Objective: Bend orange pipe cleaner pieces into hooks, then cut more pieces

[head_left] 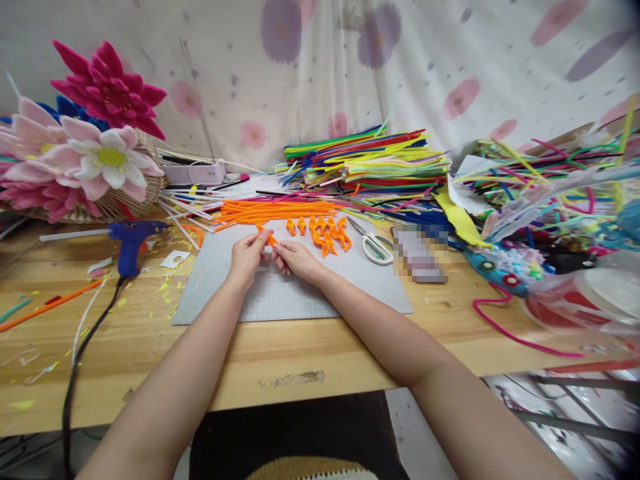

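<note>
Between my two hands is a short bent piece of orange pipe cleaner (271, 238). My left hand (247, 256) pinches it from the left, and my right hand (295, 259) pinches its lower right part; the fingertips almost meet. Both hands are over the grey cutting mat (220, 293). Just beyond my right hand lie several small folded orange pipe cleaner shapes (327, 233) on the mat. A bundle of straight orange pipe cleaners (275, 211) stretches along the mat's far edge. White-handled scissors (376, 248) rest at the mat's right side.
At left sits a blue glue gun (131, 243) with a black cord trailing off the table's front edge. Fuzzy flowers (107, 157) fill the back left. Piles of coloured pipe cleaners (370, 157) line the back. A plastic tub (590, 300) and a pink pipe cleaner (520, 335) are at right.
</note>
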Tool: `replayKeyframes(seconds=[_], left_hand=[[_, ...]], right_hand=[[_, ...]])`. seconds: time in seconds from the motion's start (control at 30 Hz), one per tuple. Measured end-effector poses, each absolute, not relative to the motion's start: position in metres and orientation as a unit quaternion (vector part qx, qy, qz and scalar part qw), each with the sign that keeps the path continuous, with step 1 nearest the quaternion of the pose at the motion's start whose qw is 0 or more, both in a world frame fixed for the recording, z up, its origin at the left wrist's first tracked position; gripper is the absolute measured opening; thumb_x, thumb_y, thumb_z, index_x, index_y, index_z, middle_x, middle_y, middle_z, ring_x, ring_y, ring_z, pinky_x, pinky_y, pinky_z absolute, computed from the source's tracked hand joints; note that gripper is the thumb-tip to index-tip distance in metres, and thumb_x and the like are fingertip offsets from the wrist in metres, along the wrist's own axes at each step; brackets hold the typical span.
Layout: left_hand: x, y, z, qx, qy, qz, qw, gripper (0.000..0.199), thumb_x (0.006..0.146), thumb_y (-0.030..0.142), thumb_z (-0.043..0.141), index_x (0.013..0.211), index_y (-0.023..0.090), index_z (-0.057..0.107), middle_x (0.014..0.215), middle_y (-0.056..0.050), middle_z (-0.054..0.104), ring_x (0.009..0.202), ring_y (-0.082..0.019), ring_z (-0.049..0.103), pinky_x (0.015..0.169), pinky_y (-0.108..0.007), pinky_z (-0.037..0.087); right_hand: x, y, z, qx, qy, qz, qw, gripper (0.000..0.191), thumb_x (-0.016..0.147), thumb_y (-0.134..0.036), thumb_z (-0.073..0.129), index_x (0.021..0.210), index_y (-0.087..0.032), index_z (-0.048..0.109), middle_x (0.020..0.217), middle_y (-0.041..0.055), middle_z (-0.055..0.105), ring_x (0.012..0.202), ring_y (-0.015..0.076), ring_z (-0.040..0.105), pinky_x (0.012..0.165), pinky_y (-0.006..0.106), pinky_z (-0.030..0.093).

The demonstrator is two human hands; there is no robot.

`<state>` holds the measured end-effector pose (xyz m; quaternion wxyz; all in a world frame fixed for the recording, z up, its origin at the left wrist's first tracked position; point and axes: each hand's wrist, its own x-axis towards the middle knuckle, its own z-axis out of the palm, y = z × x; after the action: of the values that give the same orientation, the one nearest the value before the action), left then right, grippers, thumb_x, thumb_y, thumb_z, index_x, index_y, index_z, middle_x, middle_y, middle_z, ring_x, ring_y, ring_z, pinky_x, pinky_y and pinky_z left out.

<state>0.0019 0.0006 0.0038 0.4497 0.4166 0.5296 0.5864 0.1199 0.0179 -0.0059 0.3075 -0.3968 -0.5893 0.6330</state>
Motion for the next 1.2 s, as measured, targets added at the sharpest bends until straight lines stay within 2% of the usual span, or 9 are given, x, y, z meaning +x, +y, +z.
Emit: replayKeyframes(seconds=[0.13, 0.27, 0.4, 0.5, 0.6, 0.7, 0.87, 1.1, 1.2], left_hand=[[0.008, -0.005, 0.007, 0.444, 0.470, 0.515, 0.562, 0.041, 0.061, 0.045, 0.068, 0.084, 0.010, 0.066, 0.043, 0.004, 0.047, 0.040, -0.009, 0.046, 0.043, -0.022, 0.037], [0.002, -0.005, 0.010, 0.411, 0.464, 0.548, 0.562, 0.031, 0.059, 0.038, 0.071, 0.073, 0.012, 0.065, 0.053, 0.000, 0.058, 0.049, -0.010, 0.054, 0.051, -0.022, 0.044], [-0.002, -0.005, 0.010, 0.400, 0.459, 0.509, 0.608, 0.026, 0.061, 0.034, 0.072, 0.073, 0.011, 0.066, 0.075, -0.004, 0.067, 0.071, -0.014, 0.063, 0.065, -0.024, 0.050], [0.000, -0.007, 0.008, 0.427, 0.454, 0.438, 0.648, 0.028, 0.066, 0.035, 0.069, 0.082, 0.012, 0.066, 0.081, -0.007, 0.068, 0.073, -0.016, 0.065, 0.064, -0.027, 0.052], [0.004, -0.008, 0.006, 0.451, 0.463, 0.410, 0.644, 0.029, 0.069, 0.036, 0.068, 0.085, 0.012, 0.065, 0.081, -0.008, 0.068, 0.069, -0.015, 0.065, 0.060, -0.025, 0.052], [0.005, -0.007, 0.005, 0.454, 0.478, 0.405, 0.633, 0.028, 0.067, 0.035, 0.069, 0.079, 0.011, 0.065, 0.078, -0.008, 0.068, 0.064, -0.013, 0.064, 0.058, -0.024, 0.052], [0.008, -0.008, 0.005, 0.452, 0.470, 0.411, 0.637, 0.026, 0.064, 0.031, 0.072, 0.080, 0.011, 0.067, 0.082, -0.008, 0.069, 0.072, -0.016, 0.065, 0.062, -0.025, 0.053], [0.003, -0.010, 0.007, 0.456, 0.467, 0.392, 0.648, 0.027, 0.062, 0.032, 0.072, 0.075, 0.010, 0.067, 0.077, -0.010, 0.069, 0.065, -0.015, 0.064, 0.062, -0.029, 0.053], [0.004, -0.011, 0.007, 0.466, 0.457, 0.397, 0.645, 0.034, 0.060, 0.035, 0.073, 0.084, 0.011, 0.067, 0.085, -0.010, 0.069, 0.072, -0.017, 0.065, 0.063, -0.030, 0.053]], right_hand=[[0.123, 0.019, -0.004, -0.385, -0.605, 0.631, 0.296, 0.030, 0.091, -0.027, 0.034, 0.065, -0.016, 0.044, 0.044, -0.0060, 0.049, 0.035, 0.0046, 0.045, 0.036, 0.015, 0.033], [0.138, 0.024, 0.007, -0.390, -0.683, 0.562, 0.256, 0.025, 0.081, -0.037, 0.054, 0.070, -0.014, 0.056, 0.059, -0.0004, 0.059, 0.052, 0.0077, 0.054, 0.042, 0.016, 0.037], [0.155, 0.033, 0.015, -0.415, -0.664, 0.515, 0.349, 0.030, 0.070, -0.043, 0.063, 0.081, -0.015, 0.064, 0.068, -0.0009, 0.059, 0.055, 0.0056, 0.049, 0.044, 0.016, 0.033], [0.158, 0.034, 0.013, -0.373, -0.622, 0.598, 0.342, 0.034, 0.067, -0.045, 0.063, 0.085, -0.015, 0.064, 0.063, -0.0033, 0.055, 0.049, 0.0040, 0.043, 0.042, 0.017, 0.028], [0.156, 0.034, 0.008, -0.351, -0.595, 0.649, 0.319, 0.032, 0.062, -0.042, 0.067, 0.077, -0.014, 0.062, 0.055, -0.0049, 0.051, 0.045, 0.0035, 0.039, 0.041, 0.017, 0.024], [0.152, 0.033, 0.006, -0.362, -0.575, 0.649, 0.343, 0.029, 0.058, -0.038, 0.070, 0.069, -0.014, 0.060, 0.053, -0.0050, 0.050, 0.044, 0.0033, 0.039, 0.041, 0.018, 0.023], [0.147, 0.033, 0.007, -0.397, -0.545, 0.612, 0.414, 0.028, 0.057, -0.038, 0.070, 0.062, -0.014, 0.055, 0.050, -0.0066, 0.046, 0.042, 0.0026, 0.034, 0.041, 0.019, 0.022], [0.154, 0.037, 0.003, -0.316, -0.567, 0.703, 0.290, 0.034, 0.059, -0.042, 0.070, 0.075, -0.014, 0.060, 0.054, -0.0048, 0.050, 0.044, 0.0040, 0.040, 0.043, 0.019, 0.027], [0.156, 0.039, 0.002, -0.316, -0.572, 0.693, 0.303, 0.032, 0.060, -0.042, 0.069, 0.071, -0.014, 0.060, 0.054, -0.0045, 0.050, 0.045, 0.0041, 0.041, 0.043, 0.019, 0.027]])
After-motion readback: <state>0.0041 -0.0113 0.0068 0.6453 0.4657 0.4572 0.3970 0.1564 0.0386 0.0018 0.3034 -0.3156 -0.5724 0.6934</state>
